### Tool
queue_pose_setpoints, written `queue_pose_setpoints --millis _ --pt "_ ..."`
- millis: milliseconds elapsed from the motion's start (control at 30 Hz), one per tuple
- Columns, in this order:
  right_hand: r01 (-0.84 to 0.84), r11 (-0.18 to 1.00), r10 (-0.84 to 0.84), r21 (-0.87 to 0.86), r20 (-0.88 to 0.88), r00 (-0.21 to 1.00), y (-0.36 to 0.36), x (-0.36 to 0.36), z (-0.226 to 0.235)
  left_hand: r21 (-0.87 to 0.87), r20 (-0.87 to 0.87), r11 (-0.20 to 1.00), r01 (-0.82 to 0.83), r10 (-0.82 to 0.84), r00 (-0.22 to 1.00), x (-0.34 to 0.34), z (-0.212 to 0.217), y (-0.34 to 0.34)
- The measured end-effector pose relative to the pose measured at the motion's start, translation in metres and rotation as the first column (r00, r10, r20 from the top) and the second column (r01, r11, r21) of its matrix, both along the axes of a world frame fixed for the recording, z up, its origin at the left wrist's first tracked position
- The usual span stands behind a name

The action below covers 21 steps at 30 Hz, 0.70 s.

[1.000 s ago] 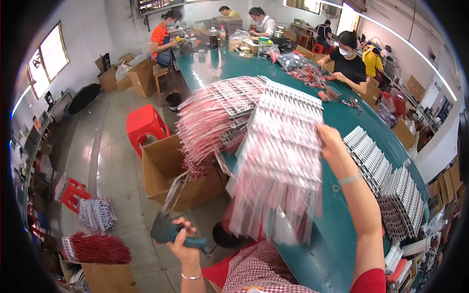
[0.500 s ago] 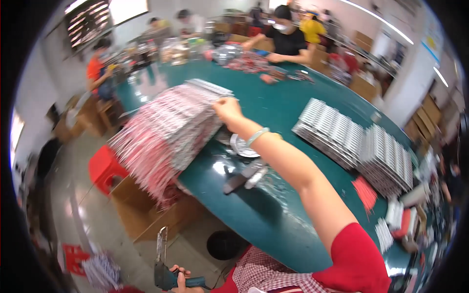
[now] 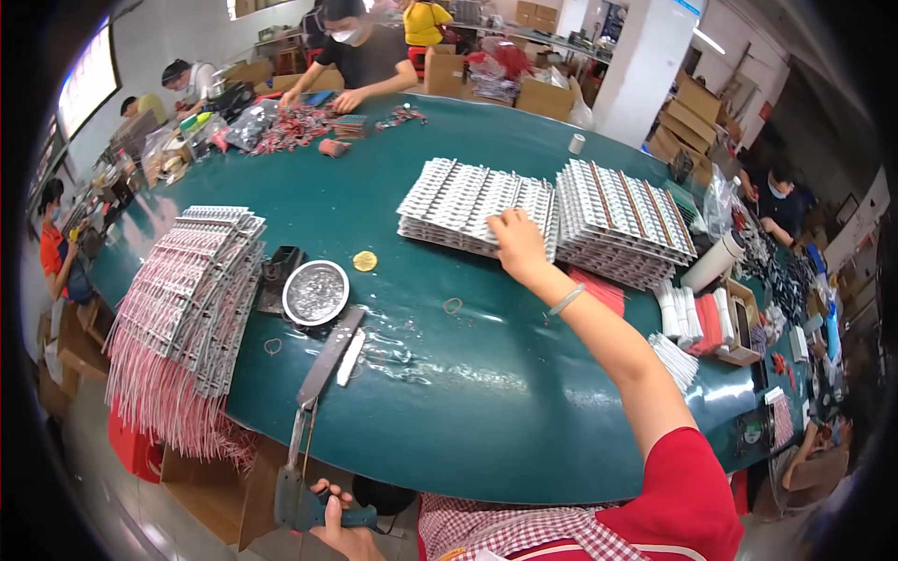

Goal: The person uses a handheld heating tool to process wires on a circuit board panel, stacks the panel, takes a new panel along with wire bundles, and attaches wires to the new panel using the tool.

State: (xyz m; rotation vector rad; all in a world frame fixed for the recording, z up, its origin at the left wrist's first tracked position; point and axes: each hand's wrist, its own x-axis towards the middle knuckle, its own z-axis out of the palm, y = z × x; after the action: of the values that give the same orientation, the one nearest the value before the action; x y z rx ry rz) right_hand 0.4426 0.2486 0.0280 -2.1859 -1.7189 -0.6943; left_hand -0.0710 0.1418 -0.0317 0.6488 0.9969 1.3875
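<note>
Right hand on card stack; left hand apparently grips tool.

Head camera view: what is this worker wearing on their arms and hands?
Both hands are bare, no gloves. The right hand has a thin pale bangle at the wrist, and its arm is bare up to a short red sleeve. The left hand shows nothing worn. A red-and-white checked apron covers the front.

The person's right arm, running from the lower right of the frame toward its middle, is bare below a short red sleeve. A thin pale bangle circles the right wrist. A red-and-white checked garment covers the lap at the bottom edge.
</note>
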Motion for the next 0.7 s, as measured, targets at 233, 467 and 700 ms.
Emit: queue_pose_setpoints --millis 233,467,700 --pt "-0.199 0.979 0.200 0.041 -0.022 0.980 -0.101 -0.115 0.023 0.055 0.022 0.998 0.038 -0.039 0.999 0.046 0.028 -0.015" --pt "-0.159 0.985 0.109 -0.073 -0.450 0.886 -0.255 -0.234 -0.022 0.079 0.235 0.969 0.234 -0.246 0.940 0.064 0.012 -0.030" --pt "-0.320 0.942 0.156 -0.098 -0.716 0.681 -0.272 -0.260 -0.030 0.018 0.257 0.959 0.283 -0.278 0.925 0.087 -0.026 -0.018"
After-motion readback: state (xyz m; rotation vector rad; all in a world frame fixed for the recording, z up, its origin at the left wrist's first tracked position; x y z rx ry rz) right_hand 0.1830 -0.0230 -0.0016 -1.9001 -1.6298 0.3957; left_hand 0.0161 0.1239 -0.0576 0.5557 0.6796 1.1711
